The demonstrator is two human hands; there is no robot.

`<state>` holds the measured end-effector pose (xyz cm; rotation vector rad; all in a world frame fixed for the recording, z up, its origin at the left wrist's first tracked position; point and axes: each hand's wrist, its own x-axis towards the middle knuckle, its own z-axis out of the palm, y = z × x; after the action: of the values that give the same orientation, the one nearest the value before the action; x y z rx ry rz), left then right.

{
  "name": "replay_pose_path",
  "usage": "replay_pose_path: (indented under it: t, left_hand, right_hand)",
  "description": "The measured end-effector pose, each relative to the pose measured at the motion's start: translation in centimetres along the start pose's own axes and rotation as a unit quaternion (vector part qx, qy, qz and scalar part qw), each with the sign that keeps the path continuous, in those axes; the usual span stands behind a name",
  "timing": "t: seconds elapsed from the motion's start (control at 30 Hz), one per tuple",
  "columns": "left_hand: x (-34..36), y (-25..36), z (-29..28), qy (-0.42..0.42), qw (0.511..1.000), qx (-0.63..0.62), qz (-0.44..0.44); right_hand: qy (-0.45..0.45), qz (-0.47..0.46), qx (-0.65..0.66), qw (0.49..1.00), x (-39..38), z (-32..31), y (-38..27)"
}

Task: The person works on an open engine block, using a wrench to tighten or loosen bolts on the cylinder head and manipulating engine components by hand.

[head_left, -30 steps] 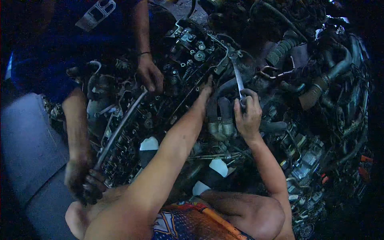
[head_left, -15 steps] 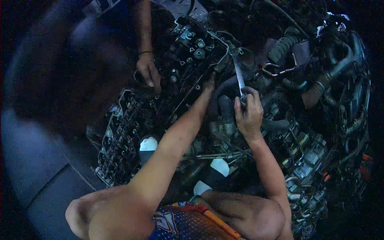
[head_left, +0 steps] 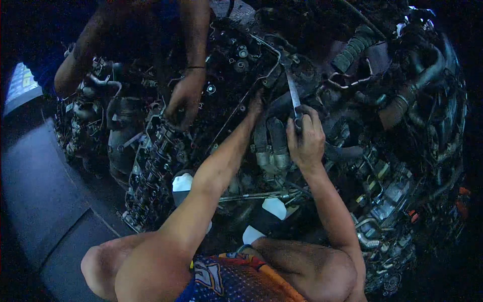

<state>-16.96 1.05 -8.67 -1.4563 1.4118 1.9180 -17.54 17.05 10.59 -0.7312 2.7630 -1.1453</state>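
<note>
Landmark: the engine [head_left: 322,166], dark, greasy metal crowded with hoses and brackets.
Co-worker's hand [head_left: 185,103]: left of the engine's centre, resting on a ribbed metal block.
Left hand [head_left: 255,104]: reaching into the engine's middle; whether its fingers are closed cannot be told.
Wrench [head_left: 293,94]: flat, slim, shiny steel, standing nearly upright at the engine's middle.
Right hand [head_left: 305,141]: fingers wrapped tight round the wrench's lower end.
Corrugated hose [head_left: 355,50]: black ribbed rubber, upper right of the wrench.

one engine [head_left: 322,166] fills the view. one flat metal wrench [head_left: 293,93] rises from the fingers [head_left: 302,123]. three white plastic pieces [head_left: 182,182] lie below the fingers; three hands show.
</note>
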Motion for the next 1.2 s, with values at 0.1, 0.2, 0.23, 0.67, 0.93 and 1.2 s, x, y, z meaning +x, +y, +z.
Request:
replay_pose_path:
  t: [0.1, 0.2, 0.23, 0.67, 0.93, 1.2]
  left_hand:
    - [0.2, 0.1, 0.0, -0.005, 1.0, -0.011, -0.006]
    - [0.1, 0.1, 0.4, -0.012, 1.0, -0.017, -0.01]
    - [0.3, 0.5, 0.3, -0.011, 1.0, -0.019, -0.013]
    - [1.0, -0.1, 0.1, -0.048, 0.998, -0.032, -0.03]
    - [0.9, -0.6, -0.2, -0.061, 0.997, -0.037, -0.04]
    - [1.3, 1.2, 0.1, -0.046, 0.998, -0.015, -0.035]
  right_hand:
    - [0.004, -0.006, -0.009, 1.0, -0.2, 0.1, 0.1]
    - [0.002, 0.023, -0.007, 1.0, -0.5, 0.1, 0.4]
    - [-0.003, 0.014, -0.002, 1.0, -0.4, 0.2, 0.3]
    - [-0.017, 0.031, -0.007, 0.999, -0.3, 0.1, 0.2]
    - [-0.019, 0.027, -0.028, 0.999, -0.3, 0.2, 0.4]
    - [-0.011, 0.026, -0.011, 1.0, -0.5, 0.3, 0.3]
